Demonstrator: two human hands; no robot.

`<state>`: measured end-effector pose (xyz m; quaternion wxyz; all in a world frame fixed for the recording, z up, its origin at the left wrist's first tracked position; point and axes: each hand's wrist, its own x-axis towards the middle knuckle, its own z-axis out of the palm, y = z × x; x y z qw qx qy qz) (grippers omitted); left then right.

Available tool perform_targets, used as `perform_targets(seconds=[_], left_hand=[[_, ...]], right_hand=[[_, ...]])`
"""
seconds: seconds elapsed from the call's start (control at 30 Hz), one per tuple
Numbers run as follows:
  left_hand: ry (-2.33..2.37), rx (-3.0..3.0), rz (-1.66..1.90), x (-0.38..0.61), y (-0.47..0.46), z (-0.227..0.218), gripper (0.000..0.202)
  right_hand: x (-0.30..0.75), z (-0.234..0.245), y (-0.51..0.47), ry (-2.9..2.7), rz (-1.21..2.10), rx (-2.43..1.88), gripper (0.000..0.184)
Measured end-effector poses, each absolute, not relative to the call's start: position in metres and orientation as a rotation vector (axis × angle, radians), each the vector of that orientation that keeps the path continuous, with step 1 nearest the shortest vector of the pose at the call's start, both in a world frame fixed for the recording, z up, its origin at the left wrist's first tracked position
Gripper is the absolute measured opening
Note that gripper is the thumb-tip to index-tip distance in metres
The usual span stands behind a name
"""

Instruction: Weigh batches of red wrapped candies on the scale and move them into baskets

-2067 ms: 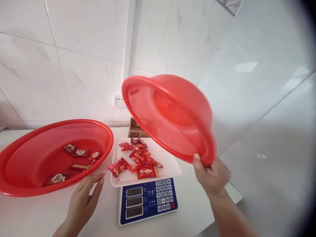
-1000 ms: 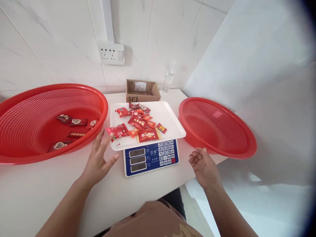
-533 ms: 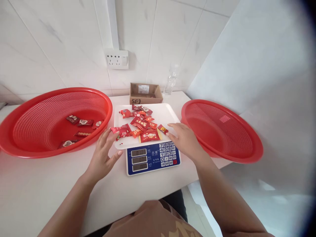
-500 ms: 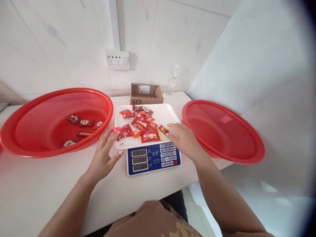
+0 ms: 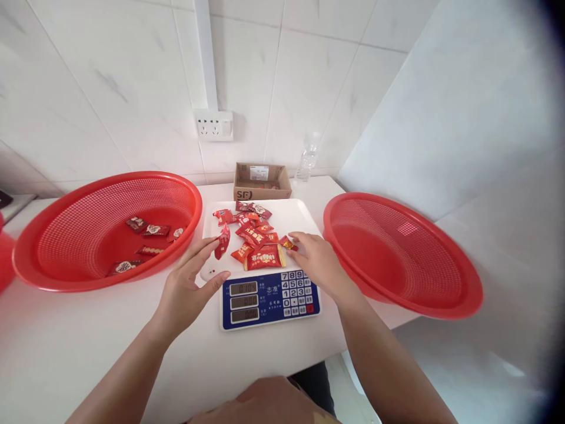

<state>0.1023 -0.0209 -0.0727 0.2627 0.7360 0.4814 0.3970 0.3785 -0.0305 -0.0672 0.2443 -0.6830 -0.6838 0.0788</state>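
A white tray (image 5: 295, 219) sits on a blue-faced digital scale (image 5: 269, 297) and holds several red candy packets (image 5: 255, 235). My left hand (image 5: 188, 285) rests at the tray's left front corner with its fingers spread. Its fingertips touch a red packet (image 5: 222, 241) that stands tilted on its edge. My right hand (image 5: 318, 264) lies on the tray's right front part. Its thumb and forefinger are closed on a small red-and-yellow candy (image 5: 286, 242).
A big red mesh basket (image 5: 66, 247) on the left holds several dark red packets (image 5: 145, 229). Another red basket (image 5: 424, 291) on the right overhangs the table edge. A cardboard box (image 5: 261, 182) and a clear bottle (image 5: 308, 159) stand by the tiled wall, under a socket (image 5: 215, 125).
My right hand set the right basket down, then moved onto the tray and closed on the small candy. My left hand slid in and tipped a red packet up on its edge.
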Motion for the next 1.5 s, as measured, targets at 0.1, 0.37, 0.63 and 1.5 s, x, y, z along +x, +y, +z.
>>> perform_targets(seconds=[0.1,0.37,0.63,1.5], left_hand=[[1.301,1.753,1.239,0.111,-0.017,-0.075,0.051],[1.356,1.386,1.385,0.119,-0.015,-0.061,0.049],[1.138,1.381,1.303,0.118,-0.069,-0.071,0.028],[0.877,0.361,0.851,0.102,-0.090,-0.070,0.024]], right_hand=[[0.379,-0.071,-0.027,-1.858,0.259,-1.844,0.028],[0.373,-0.055,-0.033,-1.438,0.592,-1.539,0.020],[0.307,-0.047,-0.083,-1.308,1.331,-0.966,0.016],[0.300,-0.052,-0.001,-2.348,0.254,-1.647,0.025]])
